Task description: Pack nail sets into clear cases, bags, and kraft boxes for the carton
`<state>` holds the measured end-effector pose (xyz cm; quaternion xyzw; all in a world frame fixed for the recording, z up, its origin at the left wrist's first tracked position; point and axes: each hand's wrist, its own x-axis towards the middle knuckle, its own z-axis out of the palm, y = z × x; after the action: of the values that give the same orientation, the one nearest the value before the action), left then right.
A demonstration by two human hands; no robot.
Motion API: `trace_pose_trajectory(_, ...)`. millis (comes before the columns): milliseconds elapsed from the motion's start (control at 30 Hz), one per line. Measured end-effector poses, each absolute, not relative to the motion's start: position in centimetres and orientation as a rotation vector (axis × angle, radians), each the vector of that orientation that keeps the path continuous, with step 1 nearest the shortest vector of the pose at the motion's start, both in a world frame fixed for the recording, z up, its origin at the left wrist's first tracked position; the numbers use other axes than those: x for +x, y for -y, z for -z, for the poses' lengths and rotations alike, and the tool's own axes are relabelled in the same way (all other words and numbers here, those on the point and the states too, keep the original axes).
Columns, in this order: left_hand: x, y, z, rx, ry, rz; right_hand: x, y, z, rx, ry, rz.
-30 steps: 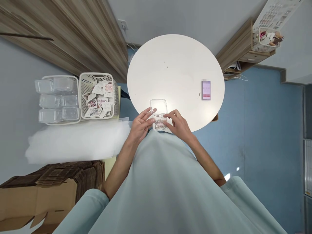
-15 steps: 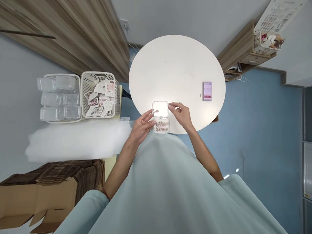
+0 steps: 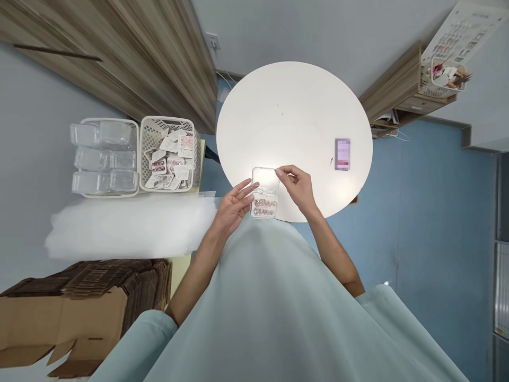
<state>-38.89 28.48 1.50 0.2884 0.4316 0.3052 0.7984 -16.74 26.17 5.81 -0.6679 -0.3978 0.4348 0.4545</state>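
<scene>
At the near edge of the white round table (image 3: 294, 106) is a small clear plastic case (image 3: 264, 217), its hinged lid (image 3: 265, 178) raised away from me. Two rows of pinkish, shiny press-on nails (image 3: 264, 203) lie in its base. My left hand (image 3: 231, 208) holds the case's left side, thumb at the base's edge and fingers beside the lid. With thumb and index finger, my right hand (image 3: 296, 185) pinches the lid's upper right corner.
A phone with a blurred screen (image 3: 342, 154) lies on the table's right. To the left stand a white basket of carded nail sets (image 3: 194, 159) and another holding clear plastic boxes (image 3: 90, 182). Nearer are white translucent sheets (image 3: 131, 228) and stacked flattened cartons (image 3: 95, 313).
The lid has tilted a little and its bright glare is gone. Both hands keep their hold on the case. The whole view has shifted slightly.
</scene>
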Motion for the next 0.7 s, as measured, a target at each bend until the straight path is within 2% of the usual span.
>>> trace_pose_trajectory(200, -38.7, -29.2, -1.9, 0.602, -0.940, -0.701, -16.7, -23.8, -8.1, -1.576, 1.052, -1.172)
trace_pose_trajectory(700, -37.8, -30.2, -2.2, 0.678, -0.929, -0.679, -16.9, -19.8, -6.4, -1.569, 1.086, -1.256)
